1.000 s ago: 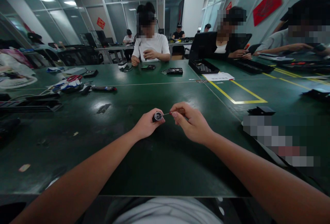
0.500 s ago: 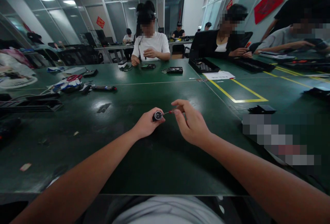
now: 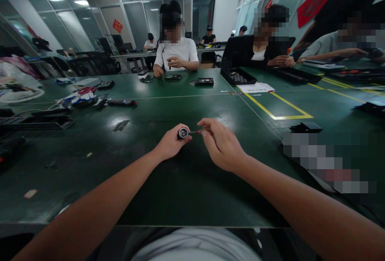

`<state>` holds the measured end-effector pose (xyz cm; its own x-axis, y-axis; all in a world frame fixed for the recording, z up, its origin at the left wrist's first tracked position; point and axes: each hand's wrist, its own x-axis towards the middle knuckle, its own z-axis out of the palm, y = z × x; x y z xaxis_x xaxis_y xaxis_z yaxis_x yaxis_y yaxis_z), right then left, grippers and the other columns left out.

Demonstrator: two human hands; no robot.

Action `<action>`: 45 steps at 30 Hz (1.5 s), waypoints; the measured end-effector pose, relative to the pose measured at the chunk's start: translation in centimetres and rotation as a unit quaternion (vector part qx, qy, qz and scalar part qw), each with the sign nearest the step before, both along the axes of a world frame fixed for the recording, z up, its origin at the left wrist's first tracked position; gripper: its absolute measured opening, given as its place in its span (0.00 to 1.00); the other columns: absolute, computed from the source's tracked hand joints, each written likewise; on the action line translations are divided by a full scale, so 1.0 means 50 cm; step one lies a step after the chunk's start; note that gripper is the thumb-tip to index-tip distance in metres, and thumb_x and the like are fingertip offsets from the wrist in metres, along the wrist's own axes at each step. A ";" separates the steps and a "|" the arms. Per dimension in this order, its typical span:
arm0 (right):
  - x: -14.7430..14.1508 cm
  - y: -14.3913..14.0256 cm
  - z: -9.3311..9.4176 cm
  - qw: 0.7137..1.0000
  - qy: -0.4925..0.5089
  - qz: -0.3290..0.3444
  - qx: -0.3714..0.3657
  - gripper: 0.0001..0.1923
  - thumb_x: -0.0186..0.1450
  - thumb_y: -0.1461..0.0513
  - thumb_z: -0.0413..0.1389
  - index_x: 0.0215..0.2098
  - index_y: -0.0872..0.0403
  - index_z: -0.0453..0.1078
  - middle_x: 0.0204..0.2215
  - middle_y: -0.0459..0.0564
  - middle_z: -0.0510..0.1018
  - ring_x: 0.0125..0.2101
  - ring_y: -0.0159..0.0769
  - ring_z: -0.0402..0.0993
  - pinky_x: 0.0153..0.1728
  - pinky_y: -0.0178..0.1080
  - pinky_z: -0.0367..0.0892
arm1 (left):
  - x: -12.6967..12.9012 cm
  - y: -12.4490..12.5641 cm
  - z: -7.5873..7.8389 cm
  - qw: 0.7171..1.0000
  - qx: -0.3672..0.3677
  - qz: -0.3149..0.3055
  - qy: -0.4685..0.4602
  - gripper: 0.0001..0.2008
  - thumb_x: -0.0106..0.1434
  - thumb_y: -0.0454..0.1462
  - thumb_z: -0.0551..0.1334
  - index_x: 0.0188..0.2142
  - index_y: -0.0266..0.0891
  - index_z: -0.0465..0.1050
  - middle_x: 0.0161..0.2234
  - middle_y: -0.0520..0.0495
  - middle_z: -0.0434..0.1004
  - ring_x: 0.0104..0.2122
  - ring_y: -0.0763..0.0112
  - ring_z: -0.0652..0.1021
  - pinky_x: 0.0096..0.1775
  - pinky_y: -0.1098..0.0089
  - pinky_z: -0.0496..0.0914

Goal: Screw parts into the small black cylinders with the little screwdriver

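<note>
Wrapped in my left hand (image 3: 171, 144) is a short black cylinder (image 3: 182, 133), its round end with a pale ring turned up toward me. Most of its body is hidden by the fingers. My right hand (image 3: 224, 145) pinches a small screwdriver (image 3: 198, 132) between thumb and fingers; its collar is red and the thin metal shaft points left. The shaft reaches the cylinder's right edge, though I cannot tell whether the tip is inside or merely touching. Both hands are above the green table (image 3: 168, 197).
A black-and-silver tool (image 3: 122, 102), red scissors (image 3: 87, 90) and cables lie on the left. Black trays (image 3: 237, 76) stand beyond at right. Yellow tape (image 3: 293, 117) marks the table, with a black part (image 3: 306, 127) nearby. Co-workers sit across, including a person in white (image 3: 180, 50).
The screwdriver has turned slightly, and its shaft lies more level. My right fingers have shifted a little left and down; the cylinder has moved slightly up and left in my left hand.
</note>
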<state>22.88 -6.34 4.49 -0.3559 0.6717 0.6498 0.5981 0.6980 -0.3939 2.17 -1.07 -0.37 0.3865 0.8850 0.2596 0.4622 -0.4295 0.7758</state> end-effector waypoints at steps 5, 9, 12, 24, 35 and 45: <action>-0.002 -0.001 0.001 0.999 -0.015 -0.015 -0.039 0.13 0.74 0.58 0.45 0.45 0.53 0.69 0.28 0.47 0.77 0.27 0.36 0.73 0.30 0.38 0.62 | 0.007 -0.005 0.003 1.000 -0.001 -0.004 0.017 0.09 0.65 0.42 0.64 0.41 0.41 0.70 0.36 0.52 0.74 0.36 0.67 0.74 0.39 0.67 0.65; -0.006 0.000 -0.004 0.999 0.028 -0.018 -0.039 0.13 0.72 0.62 0.48 0.52 0.56 0.65 0.30 0.49 0.77 0.28 0.37 0.74 0.32 0.39 0.65 | 0.010 -0.008 0.008 1.000 0.005 0.002 0.028 0.08 0.65 0.41 0.63 0.39 0.41 0.70 0.34 0.52 0.73 0.34 0.68 0.73 0.38 0.68 0.64; -0.008 0.002 -0.008 0.997 0.063 -0.001 -0.041 0.10 0.70 0.62 0.50 0.48 0.55 0.65 0.35 0.53 0.78 0.35 0.40 0.76 0.37 0.41 0.68 | 0.010 -0.010 0.012 0.999 0.007 0.021 0.040 0.08 0.65 0.42 0.63 0.39 0.41 0.69 0.33 0.52 0.72 0.33 0.67 0.72 0.36 0.67 0.63; 0.017 0.100 -0.045 0.785 0.499 -0.001 -0.366 0.14 0.68 0.50 0.54 0.33 0.51 0.65 0.23 0.41 0.68 0.22 0.31 0.66 0.31 0.40 0.73 | 0.016 -0.011 0.038 0.993 0.068 0.037 0.094 0.06 0.65 0.37 0.63 0.41 0.41 0.69 0.38 0.49 0.75 0.37 0.65 0.74 0.41 0.65 0.66; 0.008 0.052 -0.029 0.953 0.269 -0.020 -0.141 0.11 0.74 0.54 0.47 0.41 0.51 0.65 0.30 0.46 0.76 0.29 0.33 0.74 0.34 0.39 0.69 | 0.009 -0.008 0.023 0.990 0.064 0.034 0.121 0.06 0.64 0.39 0.65 0.39 0.41 0.71 0.36 0.50 0.76 0.35 0.65 0.75 0.39 0.64 0.66; 0.012 0.033 -0.008 0.996 0.081 -0.020 -0.042 0.07 0.73 0.59 0.46 0.41 0.52 0.62 0.30 0.48 0.76 0.28 0.35 0.73 0.31 0.38 0.65 | 0.010 -0.008 0.020 0.988 0.066 0.011 0.138 0.06 0.64 0.39 0.65 0.38 0.42 0.72 0.35 0.51 0.77 0.34 0.65 0.75 0.38 0.65 0.65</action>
